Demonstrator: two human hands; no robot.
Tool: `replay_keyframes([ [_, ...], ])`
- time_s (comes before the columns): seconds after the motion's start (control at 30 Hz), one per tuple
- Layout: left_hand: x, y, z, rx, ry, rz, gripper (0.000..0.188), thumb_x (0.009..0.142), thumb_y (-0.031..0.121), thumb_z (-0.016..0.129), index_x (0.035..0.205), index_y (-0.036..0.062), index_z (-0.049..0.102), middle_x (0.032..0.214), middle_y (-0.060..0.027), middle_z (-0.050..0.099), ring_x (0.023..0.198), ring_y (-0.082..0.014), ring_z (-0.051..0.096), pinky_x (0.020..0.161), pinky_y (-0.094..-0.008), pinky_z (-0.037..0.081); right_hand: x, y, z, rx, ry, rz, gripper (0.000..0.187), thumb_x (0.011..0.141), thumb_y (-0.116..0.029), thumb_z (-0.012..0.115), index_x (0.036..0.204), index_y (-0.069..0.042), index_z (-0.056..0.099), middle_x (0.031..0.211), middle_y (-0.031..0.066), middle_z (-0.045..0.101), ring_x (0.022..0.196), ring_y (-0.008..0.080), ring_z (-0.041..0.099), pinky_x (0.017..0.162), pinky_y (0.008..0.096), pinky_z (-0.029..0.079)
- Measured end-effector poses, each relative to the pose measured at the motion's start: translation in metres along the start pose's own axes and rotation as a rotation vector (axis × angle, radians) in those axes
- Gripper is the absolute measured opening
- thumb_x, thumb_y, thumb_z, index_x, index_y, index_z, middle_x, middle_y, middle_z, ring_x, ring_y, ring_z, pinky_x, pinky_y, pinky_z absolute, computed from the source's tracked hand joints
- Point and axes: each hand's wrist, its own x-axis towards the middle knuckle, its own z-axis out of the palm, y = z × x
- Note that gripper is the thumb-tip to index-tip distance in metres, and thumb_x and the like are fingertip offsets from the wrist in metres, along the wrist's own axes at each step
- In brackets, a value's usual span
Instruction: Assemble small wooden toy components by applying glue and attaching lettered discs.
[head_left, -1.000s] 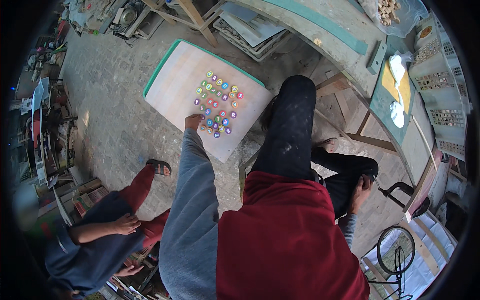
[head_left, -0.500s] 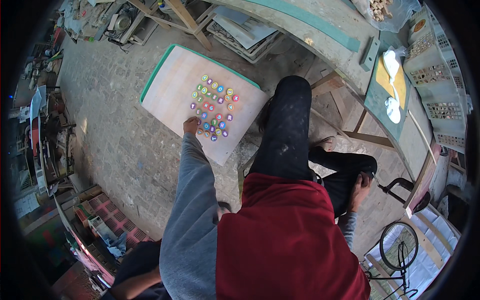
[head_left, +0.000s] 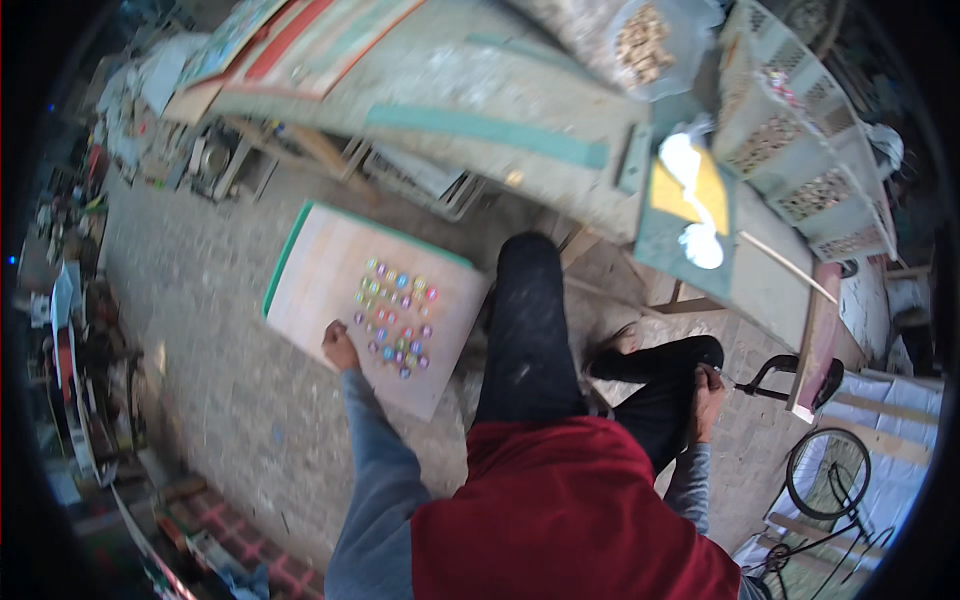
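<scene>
Several small round discs (head_left: 397,312), in many colours and with letters on them, lie in rows on a pale board (head_left: 310,265) with a green edge. My left hand (head_left: 341,346) hovers over or rests on the board, just left of the discs; its fingers are curled together and slightly blurred. Whatever may be between them is hidden. My right hand (head_left: 708,405) is by my bent right knee, fingers closed, with a small pale tip showing at the fingertips. I cannot make out what that is.
A long workbench (head_left: 480,105) curves across the far side, bearing a green strip (head_left: 480,133), a bag of wooden pieces (head_left: 645,45), a yellow sheet with white stuff (head_left: 690,195) and a crate (head_left: 800,140). A black clamp (head_left: 775,375) grips the bench end. A bicycle wheel (head_left: 828,472) is at lower right.
The whole view has shifted, so more of the bench shows and the board sits lower. My left hand has drawn back leftward from the discs. My right hand stays by the knee.
</scene>
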Motion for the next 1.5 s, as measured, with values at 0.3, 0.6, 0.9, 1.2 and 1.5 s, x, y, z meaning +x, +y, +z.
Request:
replay_keyframes([
  [0.3,-0.046,0.354,0.018,-0.284,-0.223,0.559,0.022,0.099,0.010,0.055,0.112,-0.0023,0.068,0.096,-0.0082,0.069,0.087,-0.0143,0.065,0.074,-0.0285,0.052,0.016,-0.003,0.002,-0.037,-0.006,-0.006,0.048,0.096,-0.040,0.057,0.070,0.000,0.059,0.066,0.0120,0.059,0.064,0.0214,0.054,0.064,0.0375,0.043],
  [0.6,-0.138,0.580,0.129,-0.213,-0.762,1.264,0.017,0.088,0.010,0.068,0.103,0.0017,0.070,0.090,-0.0122,0.068,0.076,-0.0237,0.065,0.070,-0.0330,0.051,0.008,-0.003,0.003,-0.077,0.078,0.048,0.041,0.090,-0.038,0.064,0.076,0.000,0.062,0.068,0.0141,0.062,0.065,0.0209,0.059,0.065,0.0374,0.045],
  [0.9,-0.151,0.612,0.262,0.335,-0.545,1.547,0.017,0.085,0.016,0.067,0.097,0.0038,0.068,0.100,-0.0149,0.064,0.090,-0.0376,0.065,0.077,-0.0482,0.052,-0.016,-0.035,-0.014,0.135,-0.052,-0.006,0.026,0.092,-0.023,0.064,0.089,0.003,0.066,0.070,0.0122,0.063,0.066,0.0160,0.056,0.063,0.0335,0.046],
  [1.2,-0.171,0.609,0.268,0.200,-0.484,1.448,0.019,0.082,0.009,0.067,0.100,0.0047,0.070,0.100,-0.0158,0.065,0.091,-0.0360,0.066,0.077,-0.0464,0.054,-0.022,-0.174,-0.108,0.042,-0.085,-0.312,0.020,0.093,-0.017,0.065,0.093,0.002,0.067,0.077,0.0134,0.065,0.072,0.0218,0.063,0.067,0.0333,0.049],
  [1.5,-0.215,0.551,0.178,-0.499,-0.998,0.833,0.023,0.091,-0.004,0.057,0.113,-0.0035,0.064,0.097,-0.0081,0.064,0.087,-0.0134,0.064,0.078,-0.0257,0.052,0.065,-0.373,-0.203,-0.210,-0.063,-1.049,0.013,0.089,-0.006,0.061,0.097,0.002,0.068,0.086,0.0135,0.068,0.078,0.0275,0.067,0.072,0.0360,0.052],
])
